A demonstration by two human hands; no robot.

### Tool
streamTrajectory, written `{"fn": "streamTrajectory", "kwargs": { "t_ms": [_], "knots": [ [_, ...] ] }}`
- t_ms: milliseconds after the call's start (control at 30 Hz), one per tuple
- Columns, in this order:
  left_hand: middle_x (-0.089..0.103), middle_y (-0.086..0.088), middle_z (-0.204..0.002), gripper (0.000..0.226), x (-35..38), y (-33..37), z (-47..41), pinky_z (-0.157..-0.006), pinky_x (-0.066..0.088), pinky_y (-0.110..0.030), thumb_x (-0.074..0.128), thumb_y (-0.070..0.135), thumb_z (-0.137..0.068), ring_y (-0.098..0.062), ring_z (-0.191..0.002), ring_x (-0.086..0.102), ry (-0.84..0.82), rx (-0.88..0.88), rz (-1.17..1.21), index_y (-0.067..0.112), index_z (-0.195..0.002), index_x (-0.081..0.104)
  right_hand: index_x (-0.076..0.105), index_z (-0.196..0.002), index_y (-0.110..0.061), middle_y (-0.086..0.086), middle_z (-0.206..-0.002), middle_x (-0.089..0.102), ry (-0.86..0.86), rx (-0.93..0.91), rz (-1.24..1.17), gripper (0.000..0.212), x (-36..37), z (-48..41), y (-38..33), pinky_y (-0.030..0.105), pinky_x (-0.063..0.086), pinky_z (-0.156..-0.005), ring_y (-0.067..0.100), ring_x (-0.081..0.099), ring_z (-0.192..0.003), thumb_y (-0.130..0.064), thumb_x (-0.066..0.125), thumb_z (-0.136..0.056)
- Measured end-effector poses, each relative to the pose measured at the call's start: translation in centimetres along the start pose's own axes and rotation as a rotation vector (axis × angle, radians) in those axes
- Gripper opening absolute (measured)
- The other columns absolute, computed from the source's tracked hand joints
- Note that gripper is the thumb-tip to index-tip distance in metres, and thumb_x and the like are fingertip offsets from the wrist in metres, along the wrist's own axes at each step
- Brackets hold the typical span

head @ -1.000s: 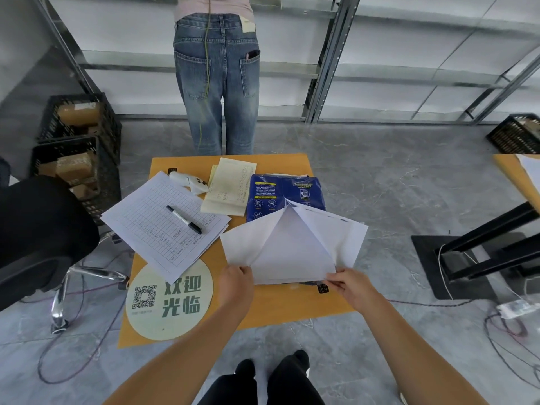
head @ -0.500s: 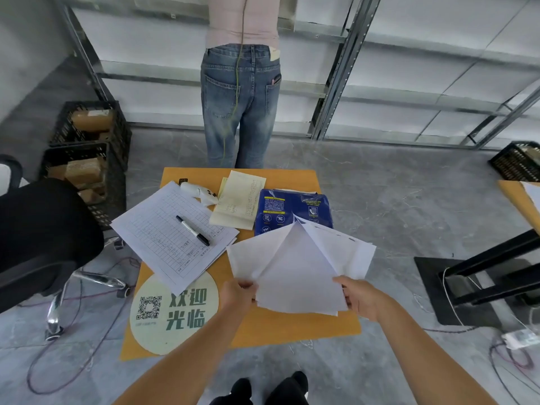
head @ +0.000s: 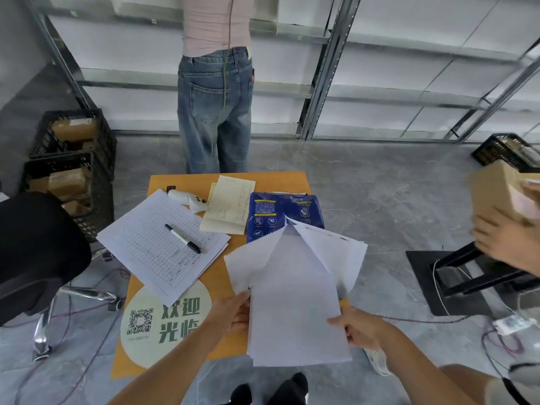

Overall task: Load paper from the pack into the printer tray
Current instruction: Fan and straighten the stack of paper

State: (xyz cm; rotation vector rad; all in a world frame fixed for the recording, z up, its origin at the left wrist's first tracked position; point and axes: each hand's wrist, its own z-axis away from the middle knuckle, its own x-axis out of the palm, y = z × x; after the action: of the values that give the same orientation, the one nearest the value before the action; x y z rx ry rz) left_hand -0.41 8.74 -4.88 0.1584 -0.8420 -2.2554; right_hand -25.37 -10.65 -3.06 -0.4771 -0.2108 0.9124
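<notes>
A fanned sheaf of white paper point(head: 295, 290) is lifted above the near right part of the small orange table point(head: 271, 179). My left hand point(head: 230, 312) grips its left edge and my right hand point(head: 358, 327) grips its right edge. Behind the sheets lies the blue paper pack point(head: 274, 211), its near part covered by the fan. No printer or tray shows in the head view.
On the table lie a ruled form point(head: 152, 244) with a black marker point(head: 182, 238), a yellowish note sheet point(head: 230, 206), a white handheld scanner point(head: 187, 198) and a round QR sign point(head: 155, 320). A person in jeans point(head: 214, 112) stands behind. Another person's hand point(head: 502, 238) holds a cardboard box point(head: 496, 191) at right. Crates and a black chair point(head: 35, 247) stand left.
I have drawn the paper sheaf nearer to me and the sheets have slid closer together. A hand with a cardboard box has come into view at the right edge.
</notes>
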Motion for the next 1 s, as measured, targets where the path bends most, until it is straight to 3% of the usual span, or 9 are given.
{"fn": "streamTrajectory", "kwargs": {
  "t_ms": [133, 233, 300, 367, 467, 567, 700, 800, 1000],
  "knots": [
    [0.076, -0.016, -0.085, 0.034, 1.5, -0.1, -0.2, -0.072, 0.063, -0.038, 0.071, 0.034, -0.087, -0.032, -0.076, 0.074, 0.091, 0.067, -0.077, 0.0, -0.093, 0.072, 0.071, -0.103, -0.01, 0.014, -0.11, 0.066, 0.42, -0.063, 0.129, 0.036, 1.2, -2.9, -0.5, 0.041, 0.054, -0.091, 0.031, 0.065, -0.1, -0.029, 0.078, -0.074],
    [0.069, -0.007, -0.082, 0.034, 2.5, -0.2, 0.1, -0.065, 0.058, -0.029, 0.067, 0.036, -0.09, -0.021, -0.073, 0.067, 0.033, 0.102, -0.135, 0.004, -0.101, 0.069, 0.066, -0.082, -0.01, 0.011, -0.091, 0.065, 0.518, -0.122, 0.176, 0.034, 1.8, -3.6, -0.4, 0.038, 0.051, -0.078, 0.029, 0.065, -0.087, -0.04, 0.077, -0.07],
    [0.07, -0.004, -0.105, 0.038, 3.3, -0.4, 0.1, -0.086, 0.057, -0.034, 0.062, 0.036, -0.093, -0.022, -0.097, 0.067, -0.034, 0.147, -0.172, 0.012, -0.123, 0.061, 0.067, -0.076, 0.0, 0.012, -0.074, 0.064, 0.57, -0.192, 0.055, 0.029, 2.3, -3.2, -0.7, 0.039, 0.05, -0.066, 0.027, 0.064, -0.071, -0.027, 0.077, -0.075],
    [0.064, -0.003, -0.122, 0.045, 4.1, -0.2, 0.1, -0.102, 0.049, -0.042, 0.056, 0.033, -0.097, -0.025, -0.112, 0.06, -0.032, 0.162, -0.216, 0.015, -0.137, 0.05, 0.068, -0.088, 0.009, 0.014, -0.073, 0.064, 0.609, -0.268, -0.036, 0.031, 2.7, -2.8, -1.0, 0.034, 0.048, -0.061, 0.025, 0.063, -0.066, -0.017, 0.078, -0.075],
    [0.056, -0.004, -0.115, 0.04, 4.8, 0.2, 0.6, -0.092, 0.045, -0.036, 0.049, 0.027, -0.1, -0.025, -0.106, 0.054, 0.025, 0.127, -0.23, 0.012, -0.138, 0.045, 0.068, -0.095, 0.0, 0.014, -0.086, 0.07, 0.516, -0.29, -0.072, 0.018, 2.7, -2.0, -1.2, 0.033, 0.053, -0.067, 0.026, 0.066, -0.074, -0.011, 0.072, -0.082],
    [0.059, -0.001, -0.111, 0.036, 4.2, -0.2, 1.2, -0.09, 0.047, -0.041, 0.052, 0.028, -0.099, -0.027, -0.106, 0.056, -0.02, 0.077, -0.095, 0.021, -0.134, 0.045, 0.067, -0.106, -0.004, 0.015, -0.101, 0.075, 0.358, -0.201, -0.076, 0.024, 2.5, -0.7, -1.2, 0.046, 0.058, -0.087, 0.032, 0.072, -0.09, -0.014, 0.072, -0.084],
    [0.066, -0.014, -0.117, 0.026, 3.3, -1.2, 2.3, -0.093, 0.054, -0.052, 0.064, 0.031, -0.092, -0.036, -0.106, 0.064, -0.149, -0.021, 0.026, 0.024, -0.116, 0.055, 0.067, -0.109, -0.005, 0.017, -0.103, 0.075, 0.181, -0.223, -0.212, 0.032, 2.9, 1.0, -1.0, 0.04, 0.059, -0.073, 0.032, 0.073, -0.087, -0.009, 0.076, -0.079],
    [0.066, -0.014, -0.118, 0.02, 3.3, -1.9, 2.7, -0.098, 0.052, -0.053, 0.07, 0.028, -0.089, -0.035, -0.108, 0.064, -0.146, -0.024, -0.001, 0.025, -0.102, 0.056, 0.066, -0.11, -0.009, 0.013, -0.098, 0.076, 0.183, -0.251, -0.23, 0.037, 3.8, 1.6, -1.1, 0.036, 0.058, -0.07, 0.029, 0.074, -0.082, -0.013, 0.079, -0.076],
    [0.073, -0.009, -0.112, 0.047, 2.8, -2.8, 3.3, -0.08, 0.061, -0.042, 0.073, 0.032, -0.086, -0.031, -0.099, 0.071, -0.119, 0.082, -0.043, 0.023, -0.128, 0.055, 0.066, -0.096, -0.021, 0.01, -0.099, 0.074, 0.176, -0.332, -0.319, 0.022, 5.4, 3.2, 0.3, 0.047, 0.056, -0.086, 0.033, 0.069, -0.093, -0.004, 0.071, -0.083]
  ]
}}
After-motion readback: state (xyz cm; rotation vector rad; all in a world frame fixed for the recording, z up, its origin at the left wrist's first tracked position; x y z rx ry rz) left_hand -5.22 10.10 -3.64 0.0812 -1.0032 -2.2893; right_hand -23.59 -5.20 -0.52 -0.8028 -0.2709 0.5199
